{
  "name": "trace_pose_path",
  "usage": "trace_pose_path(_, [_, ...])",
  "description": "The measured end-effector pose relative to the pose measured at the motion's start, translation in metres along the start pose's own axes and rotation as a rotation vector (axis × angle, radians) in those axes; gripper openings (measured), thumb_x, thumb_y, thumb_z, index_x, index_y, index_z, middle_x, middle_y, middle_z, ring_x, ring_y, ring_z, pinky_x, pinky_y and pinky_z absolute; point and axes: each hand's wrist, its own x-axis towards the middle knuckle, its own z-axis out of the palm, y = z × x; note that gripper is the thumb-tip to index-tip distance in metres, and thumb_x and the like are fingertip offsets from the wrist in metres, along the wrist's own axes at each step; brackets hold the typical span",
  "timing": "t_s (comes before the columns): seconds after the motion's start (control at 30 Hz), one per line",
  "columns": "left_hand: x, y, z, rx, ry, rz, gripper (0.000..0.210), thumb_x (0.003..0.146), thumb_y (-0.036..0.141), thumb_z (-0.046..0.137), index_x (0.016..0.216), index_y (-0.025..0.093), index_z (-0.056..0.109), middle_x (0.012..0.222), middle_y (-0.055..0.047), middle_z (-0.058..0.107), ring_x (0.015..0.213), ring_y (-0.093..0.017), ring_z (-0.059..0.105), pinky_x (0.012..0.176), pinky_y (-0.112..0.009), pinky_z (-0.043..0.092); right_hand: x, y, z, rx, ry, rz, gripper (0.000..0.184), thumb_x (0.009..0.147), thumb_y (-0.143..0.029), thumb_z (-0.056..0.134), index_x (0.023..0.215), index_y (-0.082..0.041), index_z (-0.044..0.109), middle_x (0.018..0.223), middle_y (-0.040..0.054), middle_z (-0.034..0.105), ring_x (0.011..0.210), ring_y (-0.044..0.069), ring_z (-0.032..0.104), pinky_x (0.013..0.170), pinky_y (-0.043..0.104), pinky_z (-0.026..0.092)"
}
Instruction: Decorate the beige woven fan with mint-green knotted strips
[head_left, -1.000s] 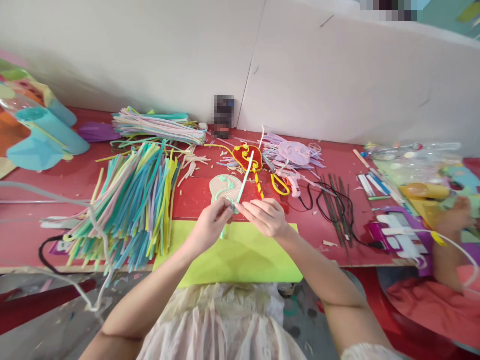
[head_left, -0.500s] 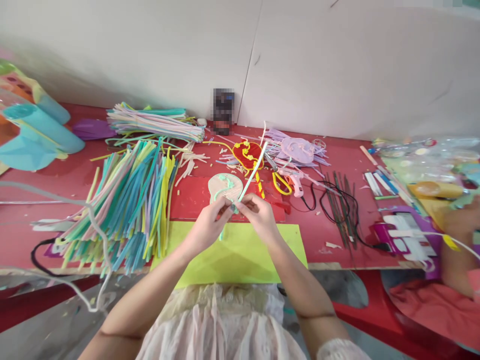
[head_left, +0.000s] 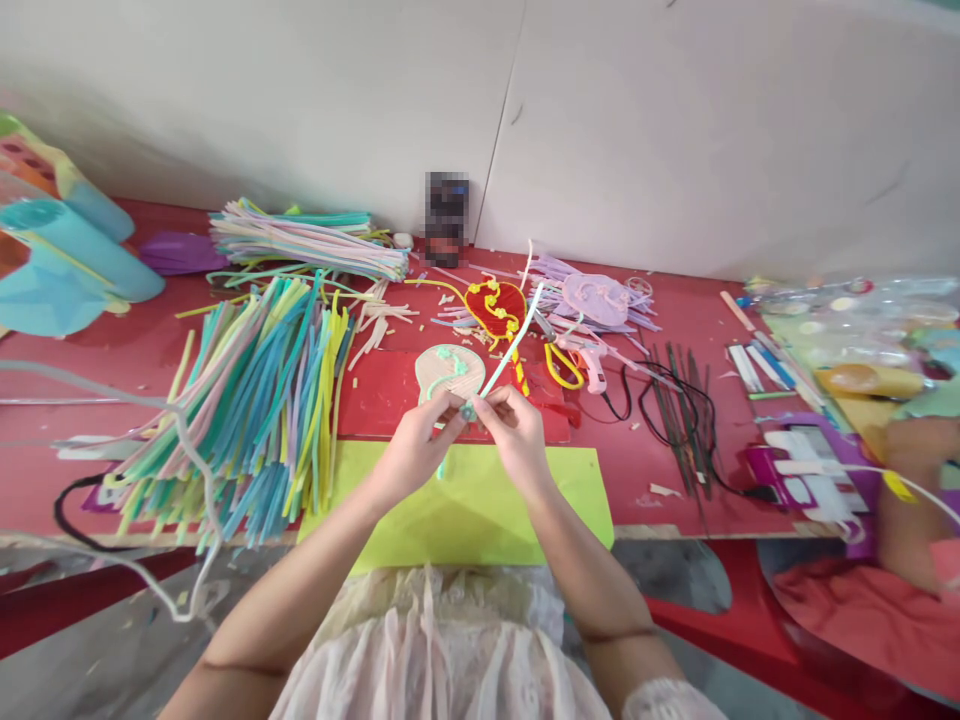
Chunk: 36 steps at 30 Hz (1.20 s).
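Note:
My left hand point(head_left: 421, 440) and my right hand point(head_left: 516, 432) meet over the front of the red board, fingertips pinched together. Between them is a pale mint pipe cleaner point(head_left: 516, 342). Its long free end slants up and right past my right fingers, while a small twisted green knot point(head_left: 468, 410) shows between the fingertips. A short green tail point(head_left: 441, 467) hangs below my left hand. Just beyond lies a rounded beige fan-shaped piece point(head_left: 459, 368) with a curling mint pipe-cleaner stem on it, its lower part hidden by my hands.
A big bundle of pipe cleaners point(head_left: 255, 390) lies left, another bundle point(head_left: 307, 240) behind. A red fan point(head_left: 495, 305), yellow-handled scissors point(head_left: 562, 368) and pink glue gun point(head_left: 591, 360) lie beyond my hands. Dark stems point(head_left: 686, 420) and a black cord lie right. Another person's arm point(head_left: 919, 490) rests far right.
My hands keep pinching the pipe cleaner in nearly the same place. Its free end has tipped slightly to the right and bends a little more. The view has shifted slightly.

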Motion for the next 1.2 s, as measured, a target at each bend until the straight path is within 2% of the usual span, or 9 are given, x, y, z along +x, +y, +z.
trace_pose_path(0.2, [0.002, -0.006, 0.000, -0.024, -0.009, -0.022, 0.017, 0.090, 0.030, 0.046, 0.085, 0.017, 0.054, 0.076, -0.001, 0.057, 0.071, -0.012, 0.054, 0.069, -0.022, 0.043, 0.001, 0.006, 0.003, 0.039, 0.018, 0.030, 0.025, 0.078, -0.040, 0.065, 0.068, -0.020, 0.052, 0.062, -0.0035, 0.056, 0.061, 0.012, 0.053, 0.060, 0.025, 0.043])
trace_pose_path(0.37, [0.002, -0.008, 0.005, -0.008, 0.039, -0.010, 0.014, 0.089, 0.030, 0.047, 0.089, 0.017, 0.054, 0.083, -0.003, 0.061, 0.078, -0.013, 0.058, 0.074, -0.024, 0.044, 0.002, 0.012, 0.005, 0.044, 0.055, 0.019, 0.025, 0.079, -0.040, 0.064, 0.069, -0.020, 0.051, 0.063, -0.0030, 0.056, 0.063, 0.012, 0.055, 0.062, 0.025, 0.044])
trace_pose_path(0.57, [0.004, -0.008, 0.007, 0.051, 0.064, -0.022, 0.015, 0.090, 0.028, 0.044, 0.086, 0.018, 0.055, 0.080, -0.002, 0.061, 0.076, -0.013, 0.058, 0.073, -0.023, 0.045, 0.002, 0.017, 0.008, 0.033, 0.089, 0.026, 0.027, 0.079, -0.042, 0.063, 0.068, -0.021, 0.050, 0.062, -0.0037, 0.054, 0.061, 0.012, 0.053, 0.061, 0.025, 0.044])
trace_pose_path(0.8, [0.006, -0.011, 0.004, 0.010, 0.040, -0.055, 0.014, 0.088, 0.026, 0.046, 0.082, 0.017, 0.056, 0.075, 0.000, 0.059, 0.071, -0.012, 0.056, 0.068, -0.021, 0.042, 0.004, 0.020, 0.005, 0.110, 0.043, 0.060, 0.026, 0.078, -0.043, 0.064, 0.069, -0.020, 0.054, 0.065, -0.0024, 0.058, 0.064, 0.012, 0.056, 0.064, 0.026, 0.046])
trace_pose_path(0.93, [0.006, -0.013, 0.004, -0.024, 0.035, -0.082, 0.014, 0.086, 0.026, 0.047, 0.081, 0.017, 0.057, 0.074, 0.000, 0.059, 0.071, -0.012, 0.055, 0.068, -0.021, 0.042, 0.003, 0.022, 0.001, 0.123, 0.009, 0.070, 0.030, 0.084, -0.046, 0.055, 0.070, -0.020, 0.057, 0.065, -0.0009, 0.059, 0.063, 0.013, 0.057, 0.062, 0.026, 0.048])
trace_pose_path(1.03, [0.006, -0.014, 0.003, -0.038, 0.037, -0.113, 0.015, 0.086, 0.027, 0.047, 0.079, 0.017, 0.056, 0.073, 0.000, 0.059, 0.070, -0.012, 0.056, 0.067, -0.021, 0.040, 0.011, 0.028, -0.022, 0.007, -0.032, 0.039, 0.029, 0.085, -0.047, 0.053, 0.083, -0.019, 0.064, 0.074, 0.0029, 0.065, 0.069, 0.015, 0.062, 0.062, 0.027, 0.050])
trace_pose_path(1.1, [0.006, -0.016, 0.002, -0.050, 0.039, -0.133, 0.016, 0.085, 0.028, 0.047, 0.078, 0.017, 0.056, 0.072, 0.000, 0.060, 0.069, -0.012, 0.056, 0.067, -0.022, 0.040, 0.022, 0.036, -0.053, -0.141, 0.022, -0.011, 0.031, 0.082, -0.045, 0.057, 0.095, -0.019, 0.066, 0.084, 0.0057, 0.069, 0.076, 0.017, 0.064, 0.064, 0.028, 0.050])
trace_pose_path(1.2, [0.006, -0.022, 0.000, -0.079, 0.042, -0.149, 0.016, 0.084, 0.030, 0.048, 0.078, 0.017, 0.056, 0.072, -0.001, 0.061, 0.071, -0.013, 0.058, 0.068, -0.023, 0.041, 0.042, 0.053, -0.117, -0.344, 0.303, -0.076, 0.035, 0.078, -0.044, 0.059, 0.098, -0.016, 0.067, 0.096, 0.0103, 0.070, 0.082, 0.020, 0.066, 0.074, 0.033, 0.051])
